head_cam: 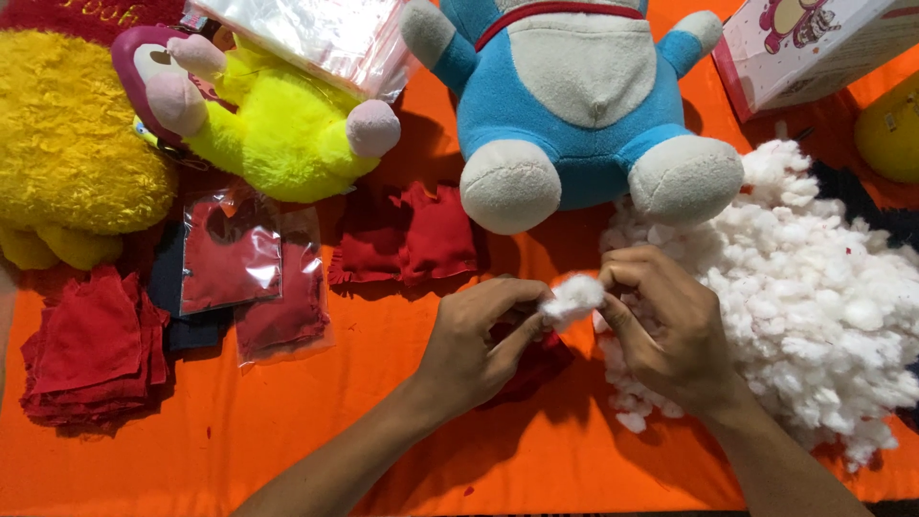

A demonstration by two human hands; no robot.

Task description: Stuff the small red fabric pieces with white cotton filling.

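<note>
At the centre of the frame, the left hand (pixel 479 335) is gripping a small red fabric pouch (pixel 536 364) with curled fingers, while the right hand (pixel 665 325) is pinching a tuft of white stuffing (pixel 572 297) at its opening. The filling looks to be just beginning: the pouch is lying mostly flat on the orange counter (pixel 383 431). A large stuffing pile (pixel 823 297) is waiting at right, and stacked red cloth squares (pixel 91 349) at left are sitting untouched.

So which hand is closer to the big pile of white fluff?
The right hand: it rests against the stuffing pile, overlapping its left edge. The left hand sits further left over the orange cloth, touching only the small tuft both hands pinch.
</note>
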